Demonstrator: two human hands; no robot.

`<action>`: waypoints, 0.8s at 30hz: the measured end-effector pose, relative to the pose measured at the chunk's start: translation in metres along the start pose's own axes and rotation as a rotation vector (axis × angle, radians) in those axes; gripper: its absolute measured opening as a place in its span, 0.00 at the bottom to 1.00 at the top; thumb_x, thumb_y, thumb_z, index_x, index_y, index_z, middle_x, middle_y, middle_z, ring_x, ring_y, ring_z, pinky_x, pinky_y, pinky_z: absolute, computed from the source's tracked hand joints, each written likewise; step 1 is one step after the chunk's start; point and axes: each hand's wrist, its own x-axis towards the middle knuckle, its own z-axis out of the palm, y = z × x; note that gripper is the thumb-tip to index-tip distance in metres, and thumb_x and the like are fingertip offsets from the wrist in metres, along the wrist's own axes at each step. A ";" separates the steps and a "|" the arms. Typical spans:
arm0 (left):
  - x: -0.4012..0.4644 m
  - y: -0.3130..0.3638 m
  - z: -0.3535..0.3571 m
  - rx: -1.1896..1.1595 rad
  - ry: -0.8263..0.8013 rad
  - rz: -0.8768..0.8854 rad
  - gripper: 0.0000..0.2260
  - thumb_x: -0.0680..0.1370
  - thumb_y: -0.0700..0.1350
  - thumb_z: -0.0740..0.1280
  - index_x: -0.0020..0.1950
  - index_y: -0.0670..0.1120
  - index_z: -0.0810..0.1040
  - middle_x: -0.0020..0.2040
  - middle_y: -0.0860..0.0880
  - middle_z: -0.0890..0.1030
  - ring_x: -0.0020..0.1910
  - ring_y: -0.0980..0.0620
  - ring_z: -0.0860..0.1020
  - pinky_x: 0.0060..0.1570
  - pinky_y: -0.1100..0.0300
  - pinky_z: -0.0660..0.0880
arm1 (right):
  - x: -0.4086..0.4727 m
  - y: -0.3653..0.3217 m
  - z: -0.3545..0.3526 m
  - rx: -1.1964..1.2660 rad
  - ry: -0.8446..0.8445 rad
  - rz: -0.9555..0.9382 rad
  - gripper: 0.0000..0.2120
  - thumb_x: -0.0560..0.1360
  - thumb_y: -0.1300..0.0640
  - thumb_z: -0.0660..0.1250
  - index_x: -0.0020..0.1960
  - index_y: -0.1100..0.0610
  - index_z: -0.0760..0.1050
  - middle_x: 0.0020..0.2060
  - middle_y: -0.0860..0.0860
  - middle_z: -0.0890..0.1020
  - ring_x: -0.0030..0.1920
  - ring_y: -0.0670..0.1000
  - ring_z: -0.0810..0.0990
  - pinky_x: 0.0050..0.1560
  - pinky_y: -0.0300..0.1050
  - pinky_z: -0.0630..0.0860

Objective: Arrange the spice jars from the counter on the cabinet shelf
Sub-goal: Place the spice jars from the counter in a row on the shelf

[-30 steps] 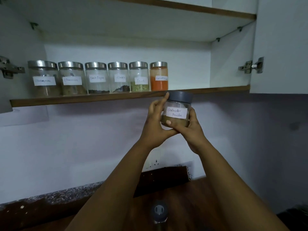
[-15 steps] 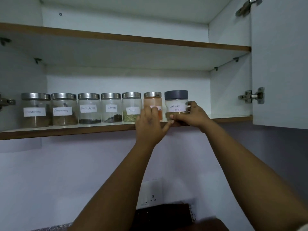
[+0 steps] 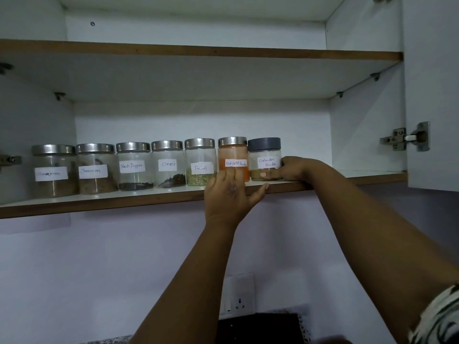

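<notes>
A row of labelled spice jars stands on the lower cabinet shelf (image 3: pixel 124 198). The coriander powder jar (image 3: pixel 264 155), with a grey lid, stands at the right end of the row, beside the red chilli powder jar (image 3: pixel 233 152). My right hand (image 3: pixel 291 168) grips the coriander jar from its right side, thumb across its lower front. My left hand (image 3: pixel 229 192) is raised before the red chilli jar, fingers straight and touching its front, thumb along the shelf edge. Fennel (image 3: pixel 200 161), cloves (image 3: pixel 168 163) and black pepper (image 3: pixel 134 166) jars stand further left.
The open cabinet door (image 3: pixel 432 90) with its hinge (image 3: pixel 404 139) hangs at the right. An upper shelf (image 3: pixel 198 52) spans above. Bare shelf surface lies to the right of the coriander jar. A wall socket (image 3: pixel 239 297) sits below on the wall.
Both hands lifted the coriander jar from chest height up to the shelf and set it at the right end of the row. My left hand came off it and moved in front of the red chilli jar.
</notes>
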 end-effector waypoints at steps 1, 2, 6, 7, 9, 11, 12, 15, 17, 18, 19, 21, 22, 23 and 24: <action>0.000 0.000 0.001 0.000 0.009 0.004 0.25 0.74 0.68 0.61 0.41 0.46 0.75 0.37 0.48 0.77 0.37 0.50 0.76 0.36 0.57 0.70 | 0.000 0.001 0.000 -0.009 0.007 0.008 0.39 0.67 0.35 0.73 0.71 0.53 0.69 0.66 0.54 0.75 0.63 0.55 0.75 0.69 0.54 0.69; 0.000 -0.001 0.002 0.001 0.016 0.007 0.25 0.74 0.68 0.62 0.42 0.45 0.75 0.37 0.48 0.77 0.37 0.49 0.76 0.36 0.57 0.70 | 0.000 0.001 0.001 -0.025 0.020 0.019 0.40 0.67 0.34 0.72 0.72 0.54 0.68 0.67 0.54 0.75 0.63 0.55 0.75 0.68 0.53 0.70; 0.000 -0.001 0.001 -0.003 0.009 0.015 0.24 0.74 0.67 0.62 0.42 0.45 0.76 0.38 0.48 0.77 0.37 0.49 0.76 0.36 0.57 0.70 | -0.008 0.002 0.004 -0.062 0.086 0.097 0.53 0.63 0.32 0.73 0.76 0.60 0.57 0.70 0.57 0.69 0.66 0.57 0.72 0.63 0.51 0.71; 0.000 0.000 0.000 -0.004 0.005 0.014 0.24 0.74 0.67 0.62 0.42 0.45 0.76 0.37 0.48 0.77 0.36 0.49 0.76 0.35 0.57 0.70 | -0.011 0.001 0.005 -0.053 0.104 0.111 0.55 0.62 0.31 0.73 0.76 0.61 0.55 0.71 0.57 0.69 0.67 0.58 0.71 0.62 0.51 0.70; 0.000 0.000 -0.002 -0.012 -0.010 0.009 0.25 0.74 0.68 0.62 0.42 0.45 0.76 0.38 0.48 0.77 0.37 0.50 0.76 0.36 0.57 0.69 | -0.018 0.001 0.008 -0.071 0.172 0.137 0.54 0.64 0.28 0.69 0.75 0.61 0.55 0.69 0.58 0.71 0.66 0.58 0.72 0.60 0.53 0.71; 0.000 -0.001 -0.004 -0.019 -0.031 0.003 0.25 0.74 0.68 0.63 0.42 0.45 0.76 0.38 0.48 0.78 0.37 0.50 0.76 0.37 0.57 0.69 | -0.027 0.002 0.012 -0.180 0.281 0.161 0.46 0.69 0.27 0.61 0.74 0.59 0.58 0.67 0.57 0.74 0.64 0.59 0.75 0.54 0.51 0.70; 0.000 -0.001 -0.005 -0.023 -0.041 -0.003 0.25 0.74 0.68 0.63 0.43 0.44 0.76 0.39 0.48 0.78 0.38 0.49 0.76 0.37 0.57 0.70 | -0.033 0.003 0.016 -0.241 0.338 0.154 0.43 0.72 0.28 0.58 0.73 0.59 0.59 0.66 0.57 0.75 0.63 0.59 0.75 0.52 0.51 0.69; 0.000 0.004 -0.013 -0.054 -0.091 -0.066 0.24 0.75 0.65 0.65 0.45 0.43 0.77 0.41 0.46 0.79 0.41 0.47 0.77 0.41 0.54 0.71 | -0.059 0.015 0.036 -0.372 0.578 0.014 0.33 0.79 0.34 0.50 0.70 0.60 0.66 0.62 0.59 0.78 0.61 0.60 0.77 0.57 0.52 0.68; -0.012 0.008 -0.020 -0.119 -0.123 -0.103 0.23 0.76 0.62 0.64 0.48 0.42 0.78 0.45 0.44 0.79 0.45 0.44 0.78 0.47 0.52 0.71 | -0.085 0.031 0.058 -0.378 0.704 -0.118 0.29 0.81 0.39 0.52 0.71 0.59 0.68 0.66 0.59 0.76 0.68 0.59 0.71 0.67 0.54 0.64; -0.023 0.010 -0.023 -0.152 -0.128 -0.103 0.21 0.77 0.60 0.64 0.52 0.41 0.78 0.49 0.43 0.79 0.50 0.42 0.78 0.54 0.50 0.70 | -0.098 0.040 0.071 -0.344 0.730 -0.171 0.29 0.80 0.40 0.55 0.73 0.58 0.66 0.71 0.58 0.71 0.72 0.58 0.65 0.71 0.55 0.61; -0.037 0.013 -0.027 -0.194 -0.144 -0.100 0.22 0.77 0.57 0.65 0.59 0.40 0.77 0.56 0.41 0.79 0.58 0.39 0.77 0.63 0.47 0.68 | -0.112 0.050 0.087 -0.298 0.734 -0.205 0.30 0.80 0.42 0.58 0.76 0.58 0.62 0.75 0.57 0.65 0.76 0.58 0.60 0.72 0.55 0.59; -0.072 0.023 -0.037 -0.279 -0.188 -0.136 0.26 0.76 0.52 0.65 0.70 0.38 0.71 0.69 0.39 0.72 0.71 0.38 0.68 0.73 0.45 0.57 | -0.140 0.071 0.124 -0.197 0.724 -0.216 0.32 0.80 0.45 0.61 0.78 0.60 0.57 0.77 0.57 0.60 0.77 0.57 0.57 0.74 0.55 0.60; -0.092 0.030 -0.042 -0.325 -0.207 -0.162 0.27 0.76 0.50 0.65 0.72 0.39 0.69 0.72 0.40 0.70 0.73 0.39 0.65 0.74 0.45 0.54 | -0.154 0.082 0.143 -0.151 0.709 -0.196 0.32 0.80 0.47 0.62 0.77 0.61 0.57 0.76 0.58 0.61 0.77 0.57 0.58 0.75 0.55 0.60; -0.112 0.039 -0.046 -0.363 -0.242 -0.186 0.28 0.76 0.50 0.65 0.73 0.39 0.67 0.73 0.40 0.69 0.74 0.40 0.64 0.75 0.45 0.53 | -0.167 0.092 0.162 -0.123 0.684 -0.164 0.32 0.80 0.47 0.62 0.77 0.61 0.58 0.76 0.58 0.61 0.76 0.57 0.58 0.75 0.54 0.60; -0.135 0.050 -0.053 -0.401 -0.312 -0.208 0.29 0.76 0.50 0.65 0.74 0.40 0.66 0.73 0.41 0.68 0.75 0.40 0.63 0.75 0.46 0.52 | -0.179 0.103 0.181 -0.113 0.645 -0.116 0.31 0.80 0.48 0.62 0.77 0.60 0.57 0.76 0.58 0.61 0.77 0.56 0.58 0.75 0.53 0.60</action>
